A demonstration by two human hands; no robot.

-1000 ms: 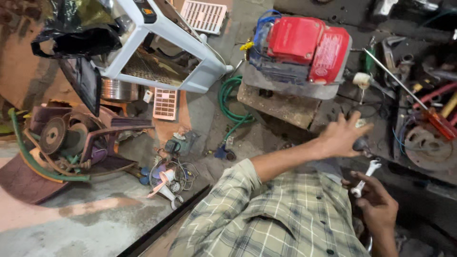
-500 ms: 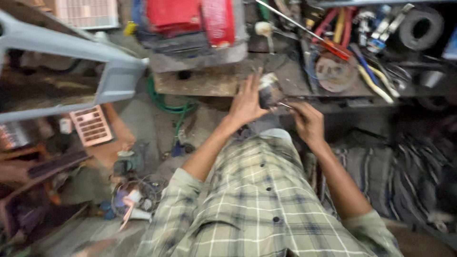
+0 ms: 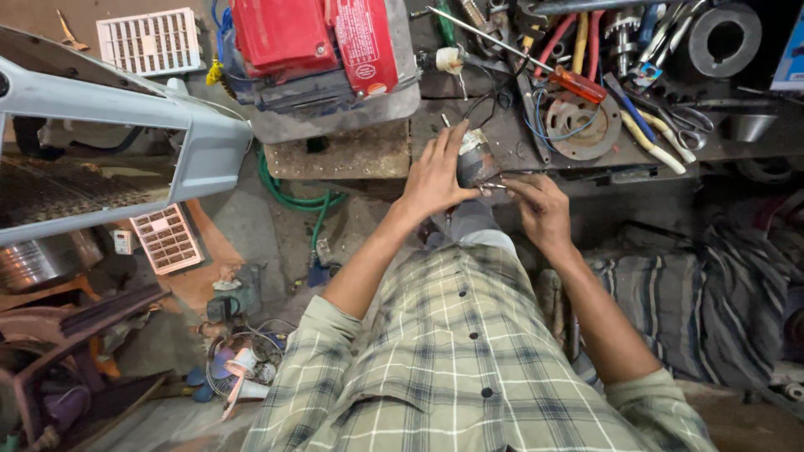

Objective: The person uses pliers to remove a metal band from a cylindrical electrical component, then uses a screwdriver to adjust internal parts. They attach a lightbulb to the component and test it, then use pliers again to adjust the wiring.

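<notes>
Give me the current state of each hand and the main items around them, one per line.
left hand: wrapped around the small motor part
small motor part: held upright above the bench edge
right hand: fingertips at the part's base
red-handled screwdriver: lying loose on the bench
scissors: lying on the bench

dusty concrete floor (image 3: 251,226) strewn with parts; cluttered low workbench (image 3: 352,155); striped cloth (image 3: 670,310) at right.

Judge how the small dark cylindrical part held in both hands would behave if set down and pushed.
The cylindrical part looks like metal, so probably stiff and heavy for its size. Its round body may roll. The left hand wraps it; the right hand pinches its end.
</notes>
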